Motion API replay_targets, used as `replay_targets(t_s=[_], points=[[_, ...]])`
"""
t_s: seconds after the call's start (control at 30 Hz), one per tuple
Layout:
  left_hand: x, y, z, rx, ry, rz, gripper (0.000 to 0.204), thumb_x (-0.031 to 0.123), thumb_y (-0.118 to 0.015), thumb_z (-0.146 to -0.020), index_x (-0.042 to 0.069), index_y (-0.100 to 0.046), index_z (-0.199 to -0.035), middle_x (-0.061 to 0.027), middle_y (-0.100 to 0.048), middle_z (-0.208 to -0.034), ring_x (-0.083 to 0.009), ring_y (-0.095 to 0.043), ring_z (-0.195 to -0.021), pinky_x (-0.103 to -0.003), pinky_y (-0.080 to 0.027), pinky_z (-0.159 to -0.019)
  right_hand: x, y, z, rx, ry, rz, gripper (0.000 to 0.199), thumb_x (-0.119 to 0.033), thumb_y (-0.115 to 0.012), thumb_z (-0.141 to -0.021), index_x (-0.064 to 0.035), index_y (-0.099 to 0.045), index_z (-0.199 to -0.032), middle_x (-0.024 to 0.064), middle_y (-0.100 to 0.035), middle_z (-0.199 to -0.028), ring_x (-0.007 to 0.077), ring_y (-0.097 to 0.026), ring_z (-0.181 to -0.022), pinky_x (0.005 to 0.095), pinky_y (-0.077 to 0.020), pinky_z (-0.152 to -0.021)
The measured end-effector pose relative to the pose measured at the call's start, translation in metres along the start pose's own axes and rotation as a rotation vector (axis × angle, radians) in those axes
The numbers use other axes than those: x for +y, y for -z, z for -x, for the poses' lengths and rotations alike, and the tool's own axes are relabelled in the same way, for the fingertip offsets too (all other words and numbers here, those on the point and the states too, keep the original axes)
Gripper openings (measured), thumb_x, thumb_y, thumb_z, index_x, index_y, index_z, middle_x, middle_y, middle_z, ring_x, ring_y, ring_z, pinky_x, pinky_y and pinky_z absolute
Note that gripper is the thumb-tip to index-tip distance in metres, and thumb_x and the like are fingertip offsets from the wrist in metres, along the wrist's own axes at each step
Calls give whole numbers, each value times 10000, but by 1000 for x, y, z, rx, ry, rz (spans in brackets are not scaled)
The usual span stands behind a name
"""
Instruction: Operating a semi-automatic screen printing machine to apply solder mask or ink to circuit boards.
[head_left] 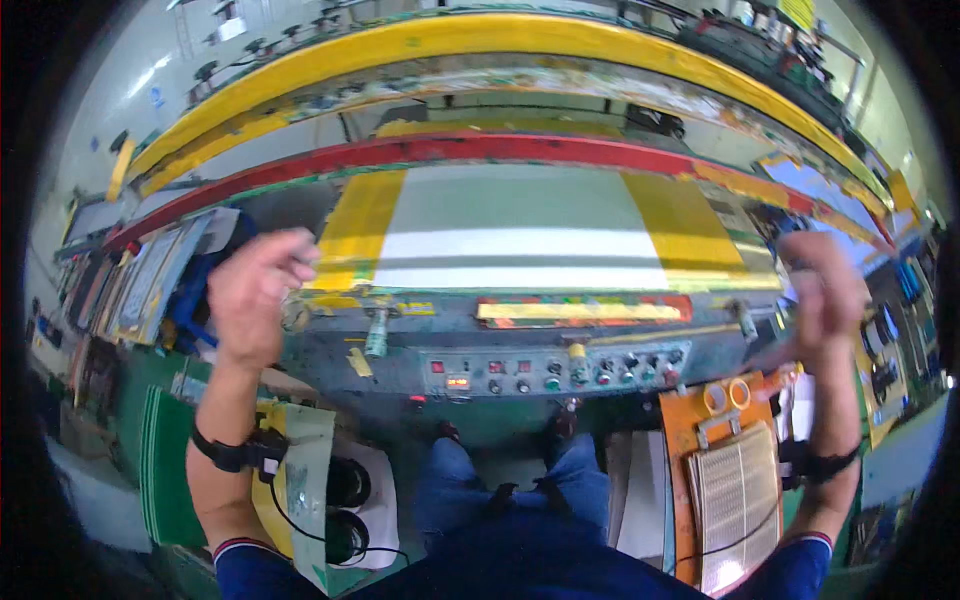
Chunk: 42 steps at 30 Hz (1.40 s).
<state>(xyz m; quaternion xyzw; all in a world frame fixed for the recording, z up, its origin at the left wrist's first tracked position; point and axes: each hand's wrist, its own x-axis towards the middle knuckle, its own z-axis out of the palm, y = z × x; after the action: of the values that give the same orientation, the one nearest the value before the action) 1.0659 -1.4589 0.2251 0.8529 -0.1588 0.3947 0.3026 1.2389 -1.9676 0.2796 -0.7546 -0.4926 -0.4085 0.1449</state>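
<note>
My left hand [250,300] is raised at the left end of a flat printing machine, its fingers loosely bent and apart, with nothing visible in it. Level with it at the right end, my right hand [828,292] is blurred by motion; its fingers look apart and I see nothing held. Between them lies a pale sheet-like panel [515,245] with wide yellow bands [365,215] along its sides. A red bar [500,149] crosses behind the panel. Along the front edge sits a yellow and red strip [580,311], flanked by a left clamp knob [377,332] and a right one [747,321].
A control panel [535,372] with knobs and buttons faces me. At right, an orange board [682,440] carries tape rolls [714,399] and a stack of patterned sheets [735,495]. Framed panels [150,285] stand at far left. A yellow beam [460,32] spans the back.
</note>
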Motion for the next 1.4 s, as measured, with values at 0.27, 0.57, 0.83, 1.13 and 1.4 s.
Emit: replay_targets(t_s=[0.27,0.57,0.83,1.13,1.4], points=[[8,98,-129,373,60,-158,323,241,-390,-1008,37,-613,-1123,32,-536,-839,-48,-450,-683,-181,-332,-587,112,20,-117,348,-295,-111,419,-357,-492,-981,-13,-635,-1174,10,-606,-989,104,-530,-906,236,-400,-828],[-54,98,-168,468,226,-180,369,345,-421,-1002,86,-615,-1179,82,-490,-776,-19,-372,-643,-188,-294,-580,105,-16,-150,393,-379,-442,411,-257,-603,-878,-104,-381,-568,-28,-396,-518,95,-359,-445,289,-256,-422],[-41,44,-124,167,485,-7,345,407,-508,-939,101,-638,-849,63,-468,-626,-35,-352,-522,-203,-242,-466,111,-75,-58,183,-564,-207,316,-276,-565,-952,-41,-528,-744,-57,-420,-712,56,-357,-674,228,-294,-585],[-93,-32,-22,178,718,372,335,323,-532,-961,62,-611,-767,31,-491,-589,-38,-394,-509,-201,-282,-462,45,-153,48,181,-750,-324,330,-139,-614,-913,-22,-457,-647,-45,-372,-621,53,-323,-609,256,-265,-511],[-153,-55,46,145,111,65,208,212,-527,-929,77,-675,-984,-37,-663,-834,-160,-601,-684,-286,-486,-652,40,-172,114,167,-791,-304,198,-136,-566,-950,-6,-548,-802,-12,-454,-679,99,-422,-662,246,-378,-613]])
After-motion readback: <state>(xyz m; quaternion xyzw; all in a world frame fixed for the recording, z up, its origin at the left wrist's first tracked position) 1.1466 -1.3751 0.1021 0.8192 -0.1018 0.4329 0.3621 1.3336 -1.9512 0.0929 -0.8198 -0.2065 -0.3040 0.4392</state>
